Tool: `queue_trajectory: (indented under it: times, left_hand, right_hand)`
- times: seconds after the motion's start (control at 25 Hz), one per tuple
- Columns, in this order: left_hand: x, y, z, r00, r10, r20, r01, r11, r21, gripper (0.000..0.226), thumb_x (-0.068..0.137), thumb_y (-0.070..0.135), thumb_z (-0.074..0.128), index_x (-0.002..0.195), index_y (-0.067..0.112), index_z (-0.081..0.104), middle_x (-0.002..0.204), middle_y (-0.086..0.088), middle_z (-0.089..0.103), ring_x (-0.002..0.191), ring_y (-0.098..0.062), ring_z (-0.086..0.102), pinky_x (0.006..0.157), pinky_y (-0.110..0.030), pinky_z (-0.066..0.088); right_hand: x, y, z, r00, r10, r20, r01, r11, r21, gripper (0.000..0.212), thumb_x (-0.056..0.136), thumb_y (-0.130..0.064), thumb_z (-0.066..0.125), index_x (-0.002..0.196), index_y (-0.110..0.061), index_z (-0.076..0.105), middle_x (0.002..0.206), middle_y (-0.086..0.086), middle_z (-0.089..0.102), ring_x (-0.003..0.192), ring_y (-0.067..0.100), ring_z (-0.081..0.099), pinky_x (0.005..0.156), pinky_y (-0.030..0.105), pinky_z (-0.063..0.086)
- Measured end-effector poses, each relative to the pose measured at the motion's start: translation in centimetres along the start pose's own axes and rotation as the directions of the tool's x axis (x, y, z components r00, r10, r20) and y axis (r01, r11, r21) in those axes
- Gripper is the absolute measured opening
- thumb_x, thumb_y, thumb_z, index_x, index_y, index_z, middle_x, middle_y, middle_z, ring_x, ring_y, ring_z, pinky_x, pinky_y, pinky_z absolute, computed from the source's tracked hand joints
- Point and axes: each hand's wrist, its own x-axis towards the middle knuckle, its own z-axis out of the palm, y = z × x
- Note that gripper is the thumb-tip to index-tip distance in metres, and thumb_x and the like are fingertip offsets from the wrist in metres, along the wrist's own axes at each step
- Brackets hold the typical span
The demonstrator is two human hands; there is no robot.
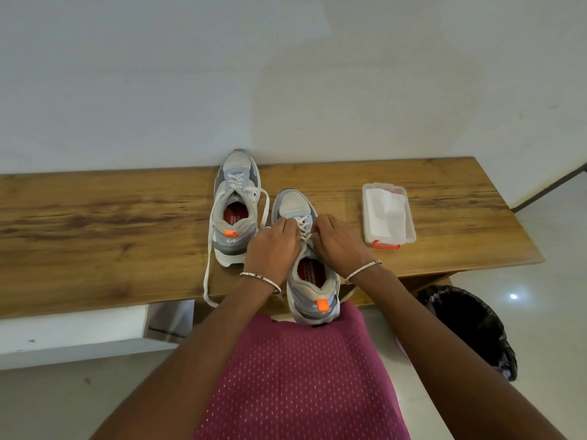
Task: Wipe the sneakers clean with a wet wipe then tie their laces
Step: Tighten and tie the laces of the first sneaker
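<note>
While hands pinch laces [304, 228]: wipe box [388, 217] (lidless) beside near sneaker [309, 268].

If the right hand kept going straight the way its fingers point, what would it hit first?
Probably the left hand: the right hand points left across the near sneaker's laces, where their fingertips almost meet. Depth is unclear.

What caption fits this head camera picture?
Both hands tie the near sneaker's laces; the far sneaker waits untied.
</note>
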Motion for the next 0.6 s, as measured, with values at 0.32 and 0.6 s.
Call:
queue_trajectory:
  times: [0.32,0.6]
  left_hand:
    - [-0.5,0.4,0.4,0.993,0.050,-0.108,-0.045,0.998,0.050,0.015,0.084,0.016,0.067,0.082,0.010,0.053,0.068,-0.006,0.056,0.042,-0.017,0.049,0.040,-0.023,0.025]
    - [-0.7,0.0,0.6,0.994,0.009,-0.107,-0.012,1.000,-0.021,0.018,0.093,0.025,0.042,0.086,0.011,0.051,0.069,-0.004,0.055,0.046,-0.013,0.036,0.041,-0.024,0.026]
  right_hand:
    - [-1.0,-0.7,1.1,0.982,-0.046,-0.183,0.049,0.999,0.013,0.007,0.095,-0.006,0.054,0.095,0.001,0.054,0.092,0.016,0.054,0.058,0.027,0.049,0.048,0.032,0.031]
    - [-1.1,-0.8,1.1,0.985,0.039,-0.169,-0.026,0.997,0.077,0.014,0.099,-0.014,0.049,0.105,-0.002,0.055,0.100,0.012,0.057,0.073,0.027,0.056,0.059,0.033,0.036]
